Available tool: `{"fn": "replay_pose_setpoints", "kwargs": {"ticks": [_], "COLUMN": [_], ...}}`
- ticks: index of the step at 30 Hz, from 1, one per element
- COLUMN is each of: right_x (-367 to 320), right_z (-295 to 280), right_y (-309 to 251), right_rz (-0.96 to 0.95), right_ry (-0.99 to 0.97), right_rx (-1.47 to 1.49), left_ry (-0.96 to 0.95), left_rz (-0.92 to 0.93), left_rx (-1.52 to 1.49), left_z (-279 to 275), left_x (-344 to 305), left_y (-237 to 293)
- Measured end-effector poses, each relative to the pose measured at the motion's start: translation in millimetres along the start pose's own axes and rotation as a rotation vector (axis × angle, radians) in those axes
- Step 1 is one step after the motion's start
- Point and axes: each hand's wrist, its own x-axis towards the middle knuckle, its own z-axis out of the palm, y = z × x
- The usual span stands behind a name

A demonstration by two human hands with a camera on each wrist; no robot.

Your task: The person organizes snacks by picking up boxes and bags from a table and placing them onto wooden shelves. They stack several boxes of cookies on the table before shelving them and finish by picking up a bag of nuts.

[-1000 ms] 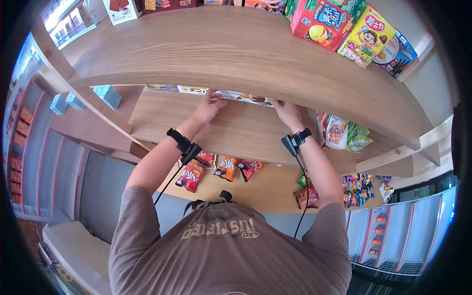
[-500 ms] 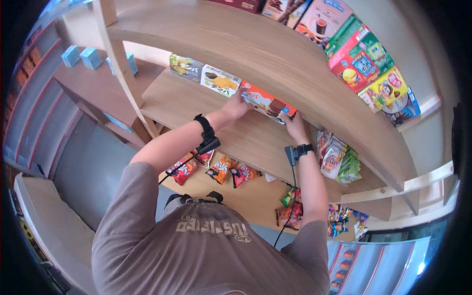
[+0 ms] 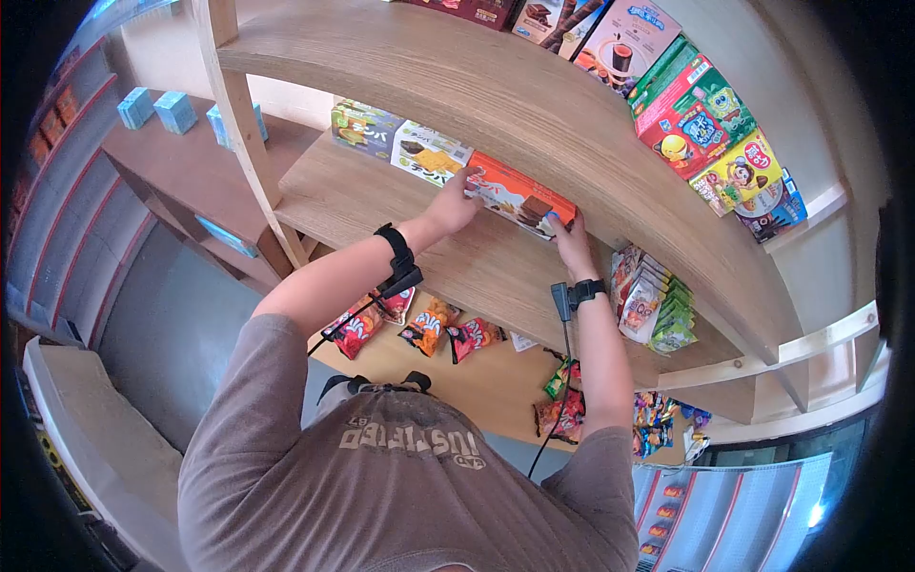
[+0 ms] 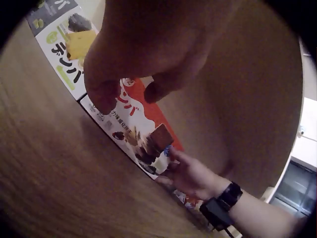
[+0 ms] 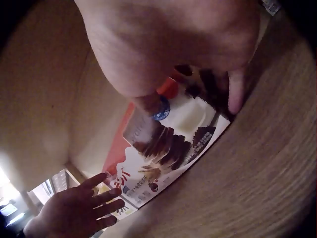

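Observation:
A red-and-white biscuit box lies along the middle shelf, at the right end of a row of boxes. My left hand touches its left end; in the right wrist view the fingers of that hand look spread and fairly straight. At the box's right end, my right hand has its thumb on the printed face and other fingers round the end. A white box with a yellow biscuit picture stands directly left of the red one, and a grey-green box beyond it.
The upper shelf overhangs the row and carries upright snack boxes. Snack bags stand right of my right hand. Several bags lie on the lower surface. A wooden upright borders the shelf at left.
The view has tilted and turned since a second ago, showing more of the boxes' faces. Over the last half second the red-and-white box has tipped slightly, with both hands staying at its ends.

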Motion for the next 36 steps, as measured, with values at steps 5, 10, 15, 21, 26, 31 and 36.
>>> {"fn": "replay_pose_setpoints", "kwargs": {"ticks": [5,10,15,21,26,31,36], "right_x": [-6,-9,-11,-8,-19,-13,-9], "right_z": [-2,-3,-3,4,5,11,4], "right_y": [-22,-39,-47,-24,-43,-11,-3], "right_rz": [0.165,0.229,0.345,0.305,0.312,0.299,0.29], "right_ry": [-0.023,0.005,-0.051,-0.134,-0.057,-0.101,-0.045], "right_rx": [0.061,0.079,-0.001,0.144,0.15,0.168,0.193], "left_ry": [0.026,0.008,0.016,0.002,-0.056,-0.106,-0.174], "left_rz": [0.122,0.069,0.138,0.148,0.083,0.057,0.065], "left_rx": [0.318,0.285,0.322,0.471,0.76,0.864,0.947], "left_z": [-6,-8,2,3,3,4,1], "left_x": [8,9,9,4,9,10,11], "left_y": [9,25,8,15,30,40,40]}}
